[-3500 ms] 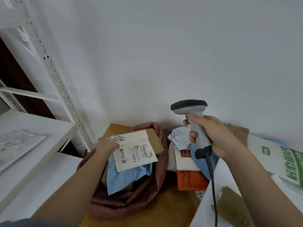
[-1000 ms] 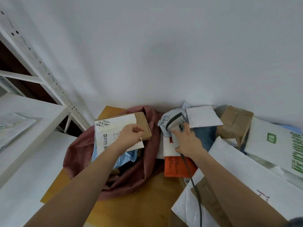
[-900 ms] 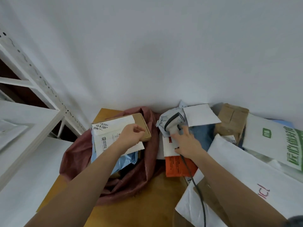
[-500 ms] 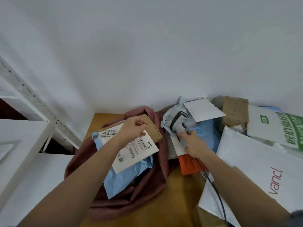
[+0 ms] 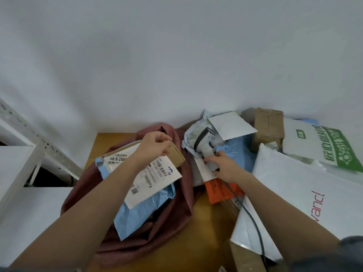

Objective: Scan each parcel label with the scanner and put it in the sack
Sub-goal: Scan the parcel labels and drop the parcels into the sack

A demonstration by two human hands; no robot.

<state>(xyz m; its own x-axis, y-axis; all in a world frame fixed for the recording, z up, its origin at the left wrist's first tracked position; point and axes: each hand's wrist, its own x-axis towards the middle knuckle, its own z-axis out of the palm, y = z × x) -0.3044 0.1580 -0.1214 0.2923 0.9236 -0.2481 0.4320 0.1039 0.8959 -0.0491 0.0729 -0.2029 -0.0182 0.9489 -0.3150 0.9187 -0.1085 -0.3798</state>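
My left hand [image 5: 155, 147] grips the far edge of a flat brown cardboard parcel [image 5: 176, 156] with a big white label [image 5: 155, 178], held tilted over the open dark red sack [image 5: 176, 205]. A light blue mailer [image 5: 141, 211] lies in the sack under it. The grey scanner [image 5: 205, 141] lies on the parcel pile to the right of the sack, head toward the wall. My right hand [image 5: 225, 166] holds its handle, and its cable [image 5: 253, 218] trails back along my forearm.
The pile holds an orange parcel [image 5: 222, 190], a white "vancl" bag [image 5: 306, 193], a brown box [image 5: 269, 126], a green-and-white bag [image 5: 326, 148] and a white envelope [image 5: 231, 124]. A white metal shelf [image 5: 17, 161] stands left. The wooden table [image 5: 212, 220] meets the wall.
My right hand has brought the scanner down from mid-air onto the parcel pile. My left hand has shifted its grip to the box's far edge and tilted it over the sack.
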